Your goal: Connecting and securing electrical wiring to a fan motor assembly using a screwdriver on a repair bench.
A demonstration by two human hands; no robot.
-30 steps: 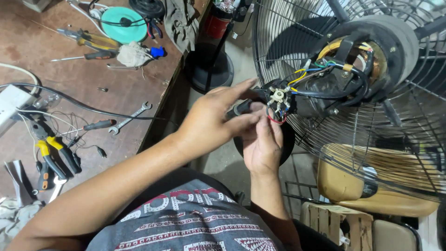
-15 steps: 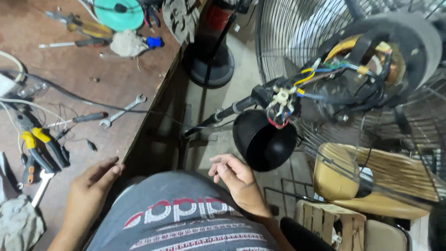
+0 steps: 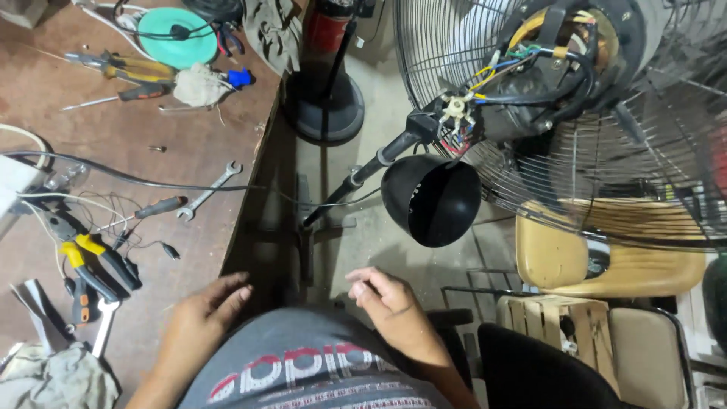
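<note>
My left hand (image 3: 201,316) rests low near the edge of the brown workbench (image 3: 189,163), fingers spread, holding nothing. My right hand (image 3: 386,297) hangs loosely curled above my lap, also holding nothing. Ahead stands a large fan (image 3: 560,98) with its wire grille and exposed motor, coloured wires running to a small switch block (image 3: 453,113). A black dome-shaped cover (image 3: 432,201) hangs below that block, beside a black cable (image 3: 356,178). Both hands are well short of the fan.
On the workbench lie yellow-handled pliers (image 3: 95,261), a spanner (image 3: 206,191), screwdrivers (image 3: 125,92), a green tape roll (image 3: 176,34) and loose wires. A black fan base (image 3: 324,106) stands on the floor. A tan chair seat (image 3: 598,261) and a wooden crate (image 3: 549,322) sit at the right.
Both hands let go of the switch block on the fan and dropped back toward my lap. The view has tilted slightly, and the left hand has settled by the bench edge.
</note>
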